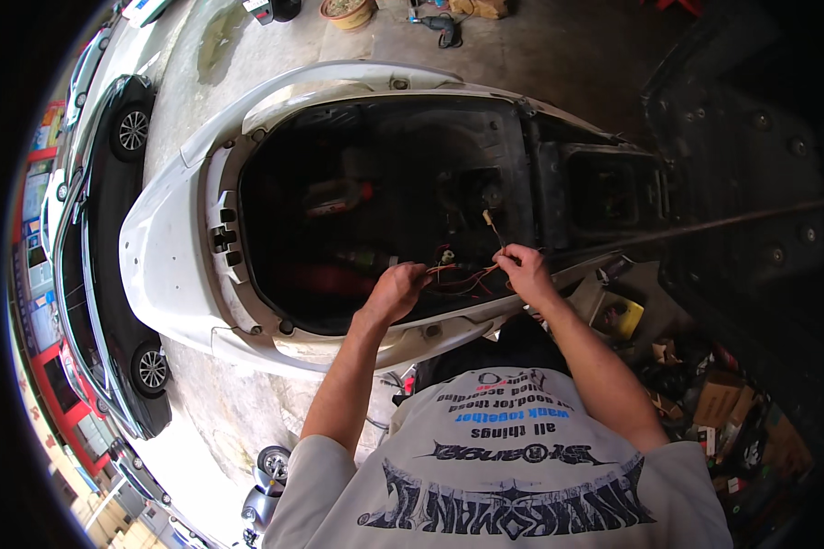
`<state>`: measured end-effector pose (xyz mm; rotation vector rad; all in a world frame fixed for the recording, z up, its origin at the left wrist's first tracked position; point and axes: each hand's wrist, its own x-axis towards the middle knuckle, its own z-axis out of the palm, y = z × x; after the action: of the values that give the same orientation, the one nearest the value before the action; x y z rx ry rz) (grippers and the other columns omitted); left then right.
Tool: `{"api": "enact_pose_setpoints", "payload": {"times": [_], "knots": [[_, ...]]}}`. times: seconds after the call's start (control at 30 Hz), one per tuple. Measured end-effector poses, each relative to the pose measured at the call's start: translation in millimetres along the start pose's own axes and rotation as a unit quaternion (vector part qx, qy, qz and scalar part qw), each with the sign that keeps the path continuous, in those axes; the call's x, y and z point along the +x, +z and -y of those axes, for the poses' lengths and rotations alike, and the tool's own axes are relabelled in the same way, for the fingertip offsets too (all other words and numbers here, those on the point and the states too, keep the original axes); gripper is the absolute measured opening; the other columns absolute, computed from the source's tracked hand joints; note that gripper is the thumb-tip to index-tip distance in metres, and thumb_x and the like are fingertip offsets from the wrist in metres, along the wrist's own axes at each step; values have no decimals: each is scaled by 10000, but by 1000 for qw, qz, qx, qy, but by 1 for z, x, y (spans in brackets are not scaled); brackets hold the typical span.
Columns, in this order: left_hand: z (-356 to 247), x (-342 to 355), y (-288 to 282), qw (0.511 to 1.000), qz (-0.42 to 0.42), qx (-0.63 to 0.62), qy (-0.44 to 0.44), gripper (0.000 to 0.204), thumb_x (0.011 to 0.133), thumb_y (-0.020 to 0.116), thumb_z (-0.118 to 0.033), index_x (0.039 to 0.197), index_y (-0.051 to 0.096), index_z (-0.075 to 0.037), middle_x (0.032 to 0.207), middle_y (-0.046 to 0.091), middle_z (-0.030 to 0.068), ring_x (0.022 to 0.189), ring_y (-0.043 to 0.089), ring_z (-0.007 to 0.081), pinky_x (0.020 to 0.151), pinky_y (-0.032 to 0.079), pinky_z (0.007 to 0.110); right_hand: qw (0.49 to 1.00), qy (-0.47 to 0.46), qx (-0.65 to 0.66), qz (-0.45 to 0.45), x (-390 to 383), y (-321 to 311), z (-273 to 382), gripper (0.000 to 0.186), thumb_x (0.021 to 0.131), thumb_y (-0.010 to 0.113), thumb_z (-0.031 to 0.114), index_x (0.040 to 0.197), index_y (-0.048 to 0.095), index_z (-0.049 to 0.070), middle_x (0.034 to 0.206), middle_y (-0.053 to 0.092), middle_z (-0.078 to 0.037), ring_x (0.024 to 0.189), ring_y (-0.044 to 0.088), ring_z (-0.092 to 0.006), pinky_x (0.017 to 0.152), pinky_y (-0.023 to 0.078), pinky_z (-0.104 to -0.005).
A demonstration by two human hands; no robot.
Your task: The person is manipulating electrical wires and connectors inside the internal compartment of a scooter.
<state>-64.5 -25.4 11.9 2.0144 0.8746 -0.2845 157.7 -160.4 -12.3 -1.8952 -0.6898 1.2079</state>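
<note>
Over the near edge of a white scooter's [156, 247] open under-seat compartment [339, 146], both my hands hold thin wiring. My left hand [399, 291] is closed in a pinch on the reddish-orange wires [462, 282]. To its right, my right hand [525, 273] pinches the same bundle between thumb and fingers. A small pale connector [488, 218] on a short lead sticks up beyond my right fingertips. Another light plug [448, 257] sits among the wires between my hands. Where the wires run below is too dark to make out.
Bottles, one with a red cap [339, 196], lie in the dark compartment. The raised black seat [760, 174] stands at the right. Cardboard boxes [723, 398] and clutter fill the lower right. A power drill [444, 29] and a pot [346, 11] are on the floor beyond.
</note>
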Motion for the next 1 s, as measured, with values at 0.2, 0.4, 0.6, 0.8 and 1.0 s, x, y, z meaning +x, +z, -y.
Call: {"api": "enact_pose_setpoints", "payload": {"times": [0.2,0.4,0.6,0.8,1.0], "knots": [[18,-2,13,999,34,15,-9,167,860,532,-151,921,634,-35,891,629,210,883,596,385,744,466,451,975,-168,-141,-24,-5,6,-4,87,802,612,97,831,637,19,796,613,-149,755,607,-330,656,477,-378],[33,4,19,984,161,70,-7,229,798,478,-49,952,646,-30,928,641,205,916,608,368,774,490,432,949,-217,-227,33,-10,11,3,60,803,582,71,837,626,49,840,621,-123,779,610,-330,661,489,-399],[32,21,22,942,298,122,-89,348,783,493,-63,1102,632,-78,993,646,192,952,607,345,799,480,392,911,-235,-307,148,3,20,5,76,773,589,66,831,636,52,856,634,-118,809,620,-332,685,500,-416],[38,19,10,959,275,-1,-65,329,790,499,-92,1091,631,-73,976,651,175,950,612,319,802,475,372,804,-145,-497,294,22,38,20,167,741,589,94,886,672,100,896,669,-111,881,640,-296,748,512,-408],[16,16,-3,995,79,-65,-5,304,749,589,-108,1046,637,-62,952,648,167,903,628,298,775,483,376,724,-108,-581,356,28,58,29,229,765,595,120,974,688,116,991,682,-91,966,646,-250,807,514,-368]]}}
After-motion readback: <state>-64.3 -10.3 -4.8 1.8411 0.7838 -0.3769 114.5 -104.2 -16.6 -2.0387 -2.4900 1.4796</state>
